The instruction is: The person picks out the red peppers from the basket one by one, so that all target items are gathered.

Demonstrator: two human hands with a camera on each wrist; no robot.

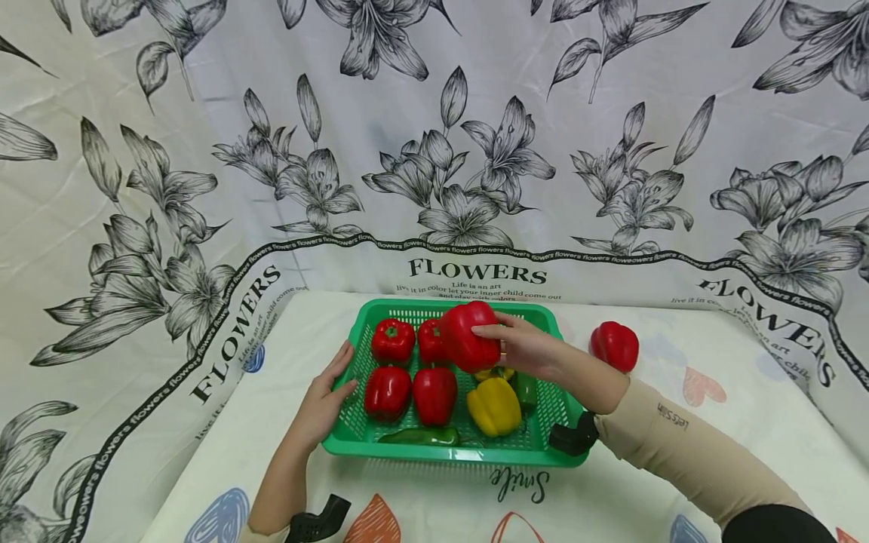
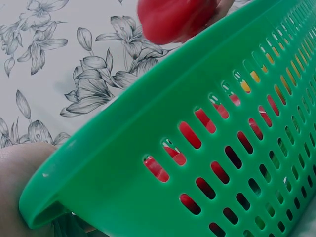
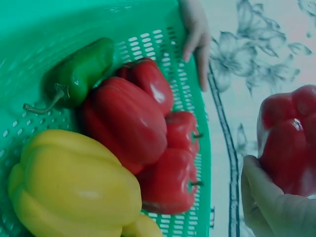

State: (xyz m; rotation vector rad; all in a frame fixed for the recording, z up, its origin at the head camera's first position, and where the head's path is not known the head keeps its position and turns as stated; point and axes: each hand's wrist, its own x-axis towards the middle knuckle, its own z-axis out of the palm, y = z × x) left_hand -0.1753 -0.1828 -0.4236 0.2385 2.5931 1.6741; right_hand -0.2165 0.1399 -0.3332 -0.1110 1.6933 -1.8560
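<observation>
My right hand (image 1: 532,348) holds a red bell pepper (image 1: 468,335) up over the back of the green plastic basket (image 1: 434,452). Thumb and fingers lie round the pepper's side, its lobed end showing in the right wrist view. At the basket's left side, my left hand (image 1: 322,403) grips the rim, thumb over the edge and fingers along the outside. Inside the basket lie several red bell peppers, such as one at the front left (image 1: 388,394), a yellow bell pepper (image 1: 494,407) and a long green pepper (image 1: 421,437) along the front wall.
Another red bell pepper (image 1: 614,346) lies on the white printed tablecloth (image 1: 679,445), right of the basket. More yellow and a green vegetable (image 1: 526,391) show at the basket's right. Behind the table hangs a flower-printed cloth (image 1: 434,188).
</observation>
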